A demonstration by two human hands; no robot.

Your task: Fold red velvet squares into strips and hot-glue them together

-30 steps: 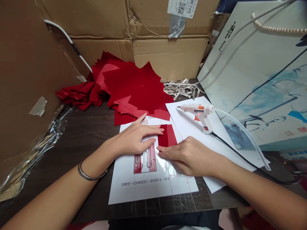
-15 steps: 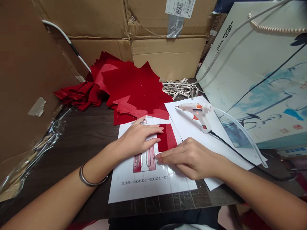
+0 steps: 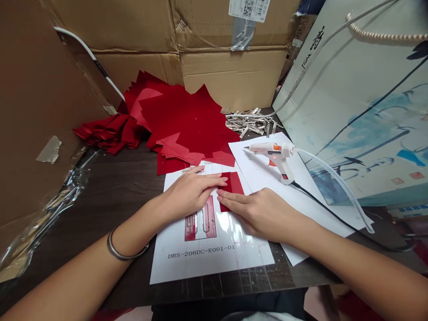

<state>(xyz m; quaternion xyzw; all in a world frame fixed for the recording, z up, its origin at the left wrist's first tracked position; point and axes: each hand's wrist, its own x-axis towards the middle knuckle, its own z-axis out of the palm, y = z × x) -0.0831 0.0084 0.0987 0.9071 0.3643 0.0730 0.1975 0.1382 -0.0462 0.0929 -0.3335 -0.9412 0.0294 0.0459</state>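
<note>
A small folded piece of red fabric (image 3: 236, 183) lies on a printed white sheet (image 3: 200, 271) marked DRS-206DC-E001-01. My left hand (image 3: 187, 191) rests flat over the sheet, with its fingertips on the fabric's left edge. From the right, my right hand (image 3: 259, 211) lays its outstretched fingers across the lower part of the same fabric. Neither hand grips it; both press from above. Just below my left hand a printed picture (image 3: 200, 223) shows red strips with clip outlines. Part of the fabric and of the picture is hidden under my fingers.
A white glue gun (image 3: 276, 156) with a clear glue stick and black cord lies on another white sheet (image 3: 264, 174). Behind are a heap of red fabric pieces (image 3: 187, 116) and metal clips (image 3: 254, 122). Cardboard (image 3: 230, 80) and a painted bag (image 3: 351, 111) enclose the table.
My right hand has moved up and slightly left, from the fabric's lower edge onto the fabric. My left hand has stayed nearly in place.
</note>
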